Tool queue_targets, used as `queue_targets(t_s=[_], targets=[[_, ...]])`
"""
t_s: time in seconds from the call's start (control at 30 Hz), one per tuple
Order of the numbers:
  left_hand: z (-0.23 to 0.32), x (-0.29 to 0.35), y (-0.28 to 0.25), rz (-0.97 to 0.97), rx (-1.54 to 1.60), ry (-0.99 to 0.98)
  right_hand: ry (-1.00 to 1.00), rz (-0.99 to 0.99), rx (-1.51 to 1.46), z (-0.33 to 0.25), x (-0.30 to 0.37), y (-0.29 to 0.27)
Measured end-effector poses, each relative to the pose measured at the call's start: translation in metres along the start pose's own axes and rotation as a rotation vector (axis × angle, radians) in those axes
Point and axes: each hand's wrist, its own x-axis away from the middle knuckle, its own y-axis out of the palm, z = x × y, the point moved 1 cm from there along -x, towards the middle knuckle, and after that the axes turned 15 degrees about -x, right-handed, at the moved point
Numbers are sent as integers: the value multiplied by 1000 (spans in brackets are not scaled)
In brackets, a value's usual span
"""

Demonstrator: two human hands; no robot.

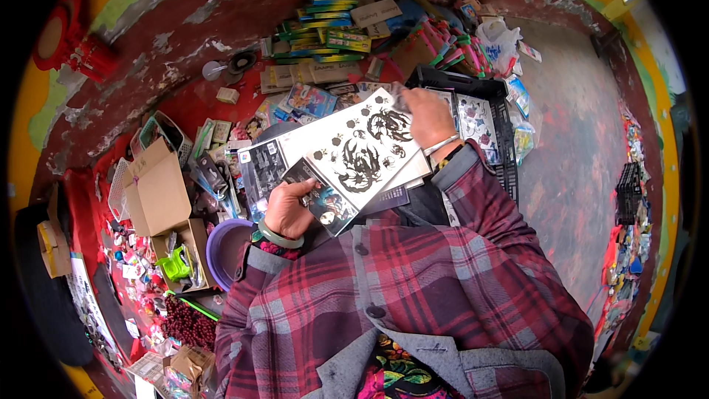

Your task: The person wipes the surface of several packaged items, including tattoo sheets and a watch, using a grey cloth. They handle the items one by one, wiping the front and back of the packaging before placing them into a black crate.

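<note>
A white sheet (351, 149) with black, tattoo-like designs lies over a paler sheet in front of my chest. My left hand (286, 208) grips the lower left end of the sheets, its thumb on a dark, glossy picture card (325, 199). At the upper right corner my right hand (430, 118) is closed, slightly blurred, with its fingers at the white sheet's edge and a small greyish piece beside them. Left of the sheets is a dark, packaged card (262, 170). Beyond my right wrist, another patterned sheet (476, 124) rests in a black plastic crate (504, 140).
To my left stand a purple basin (227, 247) and an open cardboard box (162, 199) holding a green plastic item (175, 264). Stacks of colourful boxes (325, 33) line the back wall. A white plastic bag (498, 43) lies back right, near bare floor (565, 118).
</note>
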Motion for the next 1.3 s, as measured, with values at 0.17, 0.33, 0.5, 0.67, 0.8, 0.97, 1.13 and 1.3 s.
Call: queue_targets(t_s=[0.17, 0.33, 0.5, 0.67, 0.8, 0.97, 1.13, 1.3], targets=[[1, 1, -2, 1, -33, -34, -207, 377, -95, -28, 8, -36], [-3, -6, -15, -14, 44, -90, -644, -277, -456, -110, 46, 1], [2, -1, -1, 19, 5, -46, -544, -527, -387, -91, 63, 5], [1, -3, -4, 26, 3, -42, -386, -304, -92, -48, 48, -27], [7, 10, 5, 17, 5, 60, -157, -82, 12, 2, 41, -42], [39, 51, -19, 75, -27, 423, -159, 149, -274, -30, 42, -67], [63, 71, -31, 106, 29, 565, -259, -21, -583, -77, 54, -59], [63, 66, -21, 69, -68, 545, -302, -249, -628, -65, 40, -62]])
